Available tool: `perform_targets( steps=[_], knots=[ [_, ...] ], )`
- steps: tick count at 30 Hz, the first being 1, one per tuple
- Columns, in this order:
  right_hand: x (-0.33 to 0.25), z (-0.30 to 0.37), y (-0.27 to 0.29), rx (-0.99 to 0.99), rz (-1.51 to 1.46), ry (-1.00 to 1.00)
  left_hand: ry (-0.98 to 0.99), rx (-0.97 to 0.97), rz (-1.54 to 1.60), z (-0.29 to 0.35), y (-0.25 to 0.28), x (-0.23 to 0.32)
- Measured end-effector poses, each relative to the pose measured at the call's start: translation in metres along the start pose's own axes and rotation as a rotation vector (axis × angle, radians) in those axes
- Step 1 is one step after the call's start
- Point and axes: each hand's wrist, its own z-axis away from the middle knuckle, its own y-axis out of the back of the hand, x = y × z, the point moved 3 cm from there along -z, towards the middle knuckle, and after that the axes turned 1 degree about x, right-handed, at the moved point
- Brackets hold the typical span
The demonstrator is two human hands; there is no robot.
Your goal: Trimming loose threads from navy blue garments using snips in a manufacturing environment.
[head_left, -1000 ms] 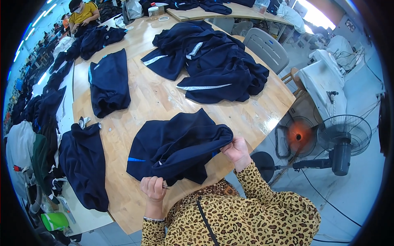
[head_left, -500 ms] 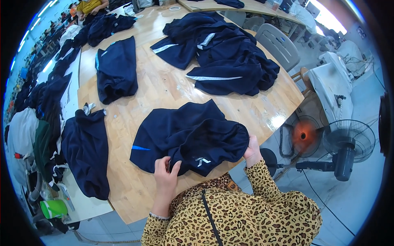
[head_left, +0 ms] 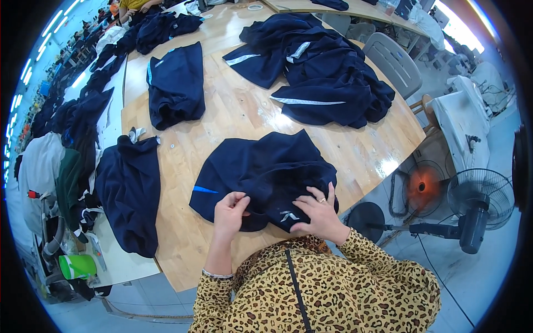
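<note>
A dark navy garment with a bright blue stripe and a small white emblem lies rumpled on the wooden table, close in front of me. At its near edge, my left hand pinches the navy cloth between thumb and fingers. My right hand, wearing a ring, rests with spread fingers on the right part of the garment, beside the emblem. Its fingertips press lightly on the fabric, and the garment's right end is partly covered by that hand.
A heap of navy garments with white stripes lies at the far right. One folded navy piece is farther left, another at the left edge. A standing fan, a grey chair and a green container stand around the table.
My right hand has let go of the garment's right edge and moved left onto its top. The raised opening now lies flatter. My left hand has closed to a pinch.
</note>
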Motion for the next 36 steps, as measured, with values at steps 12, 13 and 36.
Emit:
perform_targets(
  steps=[12, 13, 36],
  knots=[
    [0.054, 0.01, -0.008, -0.066, 0.095, -0.14, 0.079, 0.165, 1.298, -0.005, 0.091, -0.047],
    [0.053, 0.01, -0.009, -0.051, 0.086, -0.126, 0.075, 0.174, 1.297, -0.006, 0.091, -0.046],
    [0.034, 0.001, 0.007, 0.1, -0.373, -0.054, 0.144, 0.246, 1.247, 0.003, 0.084, -0.059]
  ],
)
